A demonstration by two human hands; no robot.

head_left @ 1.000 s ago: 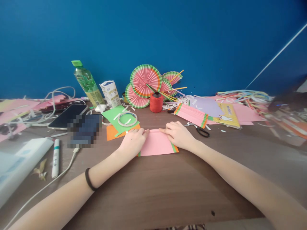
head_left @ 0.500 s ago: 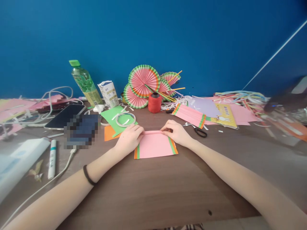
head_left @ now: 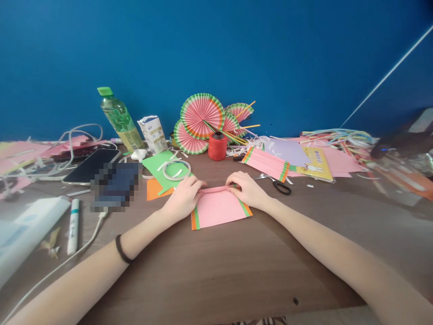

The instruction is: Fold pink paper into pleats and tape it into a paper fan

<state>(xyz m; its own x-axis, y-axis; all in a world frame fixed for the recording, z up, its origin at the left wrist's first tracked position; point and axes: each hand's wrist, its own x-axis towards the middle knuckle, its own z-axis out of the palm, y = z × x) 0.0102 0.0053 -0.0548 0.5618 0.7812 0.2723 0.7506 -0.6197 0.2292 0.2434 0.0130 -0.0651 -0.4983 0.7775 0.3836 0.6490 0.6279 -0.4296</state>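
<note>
A pink paper sheet (head_left: 221, 208) with green and orange strips along its left and right sides lies on the brown table. Its far edge is folded into a narrow raised band. My left hand (head_left: 184, 196) pinches that band at its left end, fingers curled. At the right end, my right hand (head_left: 247, 189) grips it between thumb and fingers. To the right, beyond the hand, a pleated pink paper (head_left: 266, 163) with the same coloured ends rests beside black-handled scissors (head_left: 281, 187).
Round paper fans (head_left: 203, 115) and a red thread spool (head_left: 217, 146) stand by the blue wall. At left are a tape ring (head_left: 177, 170) on green paper (head_left: 158, 162), a bottle (head_left: 122, 122), a carton (head_left: 153, 134), phones and a marker (head_left: 73, 227).
The pink sheet is slightly tilted and its near left corner has shifted toward me. Its folded far edge is lifted a little more, with both hands still on it.
</note>
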